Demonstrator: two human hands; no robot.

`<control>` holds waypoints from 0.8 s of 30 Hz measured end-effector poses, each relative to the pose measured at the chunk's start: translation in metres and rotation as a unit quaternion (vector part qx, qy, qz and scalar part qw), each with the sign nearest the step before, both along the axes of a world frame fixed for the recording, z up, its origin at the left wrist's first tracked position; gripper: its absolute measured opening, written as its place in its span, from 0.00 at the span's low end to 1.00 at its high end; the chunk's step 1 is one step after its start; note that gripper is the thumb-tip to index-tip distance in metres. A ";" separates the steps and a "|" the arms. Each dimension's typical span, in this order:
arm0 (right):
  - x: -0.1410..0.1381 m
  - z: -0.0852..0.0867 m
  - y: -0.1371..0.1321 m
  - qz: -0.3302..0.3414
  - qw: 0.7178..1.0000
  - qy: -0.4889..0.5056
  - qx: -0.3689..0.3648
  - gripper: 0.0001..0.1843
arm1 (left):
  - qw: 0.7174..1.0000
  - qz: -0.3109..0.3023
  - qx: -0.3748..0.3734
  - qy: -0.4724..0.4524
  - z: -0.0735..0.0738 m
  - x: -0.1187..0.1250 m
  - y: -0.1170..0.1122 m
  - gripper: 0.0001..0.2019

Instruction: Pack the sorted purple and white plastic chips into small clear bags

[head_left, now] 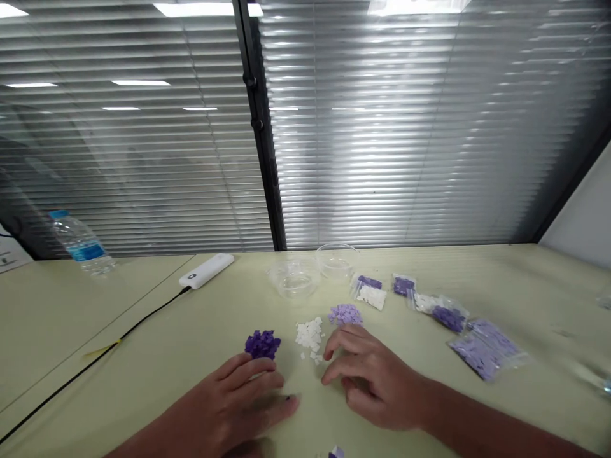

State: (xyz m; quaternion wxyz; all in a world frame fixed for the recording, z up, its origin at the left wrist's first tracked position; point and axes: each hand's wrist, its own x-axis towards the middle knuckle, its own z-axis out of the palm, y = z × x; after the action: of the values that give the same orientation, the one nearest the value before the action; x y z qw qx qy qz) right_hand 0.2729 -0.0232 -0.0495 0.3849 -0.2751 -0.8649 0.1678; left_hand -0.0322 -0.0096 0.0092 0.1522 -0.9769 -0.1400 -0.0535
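Observation:
My left hand (229, 401) rests low over the table, fingers stretched and apart, its fingertips just in front of a heap of dark purple pieces (262, 344). A tiny dark speck shows near the tip of its thumb. My right hand (370, 375) has loosely bent fingers, spaced apart, with nothing visible in them. Its fingertips are beside some loose white pieces (309, 333). Behind that hand lies a small heap of light purple pieces (345, 313). At the bottom edge, partly cut off, is a small purple and white folded object (336, 452).
Clear plastic bags of purple and white pieces (487, 348) lie at the right. Two clear round containers (296, 280) stand at the back. On the left are a white power bank (207, 271), its black cable (143, 317) and a water bottle (82, 245). Blinds rise behind the table.

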 end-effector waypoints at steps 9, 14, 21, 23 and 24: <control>0.000 -0.005 0.000 -0.006 1.000 -0.005 0.000 0.20 | 0.991 0.130 0.020 -0.012 -0.010 -0.039 -0.001 0.36; 0.000 -0.006 0.003 -0.009 1.000 0.002 0.005 0.19 | 0.983 0.184 0.020 -0.013 -0.022 -0.039 -0.006 0.36; 0.000 -0.006 0.002 -0.010 1.000 0.001 -0.003 0.19 | 0.985 0.162 0.006 -0.052 -0.011 -0.016 -0.024 0.33; 0.000 -0.006 0.002 -0.014 1.000 -0.004 -0.014 0.19 | 0.996 0.076 -0.018 -0.034 -0.013 0.003 -0.034 0.32; 0.001 -0.005 0.002 -0.015 1.000 -0.004 -0.017 0.18 | 0.998 0.043 -0.015 -0.033 -0.017 0.012 -0.038 0.29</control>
State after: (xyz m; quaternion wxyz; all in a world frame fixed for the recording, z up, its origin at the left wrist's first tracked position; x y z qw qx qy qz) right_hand 0.2735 -0.0210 -0.0547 0.3791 -0.2954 -0.8592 0.1754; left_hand -0.0198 -0.0477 -0.0076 0.1346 -0.9698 -0.1880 -0.0771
